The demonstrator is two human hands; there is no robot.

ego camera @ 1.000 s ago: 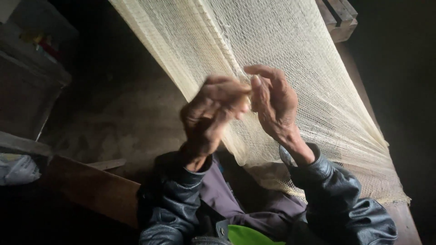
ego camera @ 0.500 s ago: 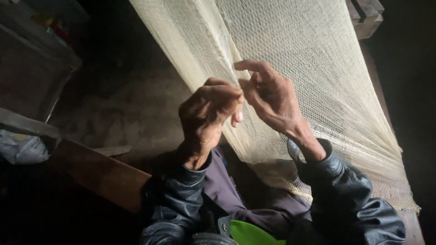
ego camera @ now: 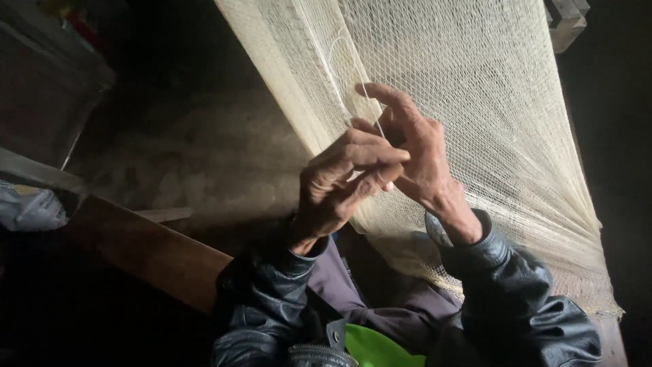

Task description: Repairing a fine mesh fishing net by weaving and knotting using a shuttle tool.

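Observation:
A wide cream fishing net hangs stretched in front of me, running from upper left down to the lower right. My left hand is curled, pinching a thin white twine against the mesh. My right hand is raised beside it, fingers spread and bent, with a loop of twine running up from its fingertips across the net. Both hands touch each other at the fingertips. Dark leather jacket sleeves cover my wrists.
A brown wooden plank lies at lower left. A pale bag sits at the far left edge. A wooden block shows at top right. A green object rests in my lap. The surroundings are dark.
Both hands have shifted slightly right and upward along the net. My right hand's fingers have opened out, and a loop of twine now shows above them.

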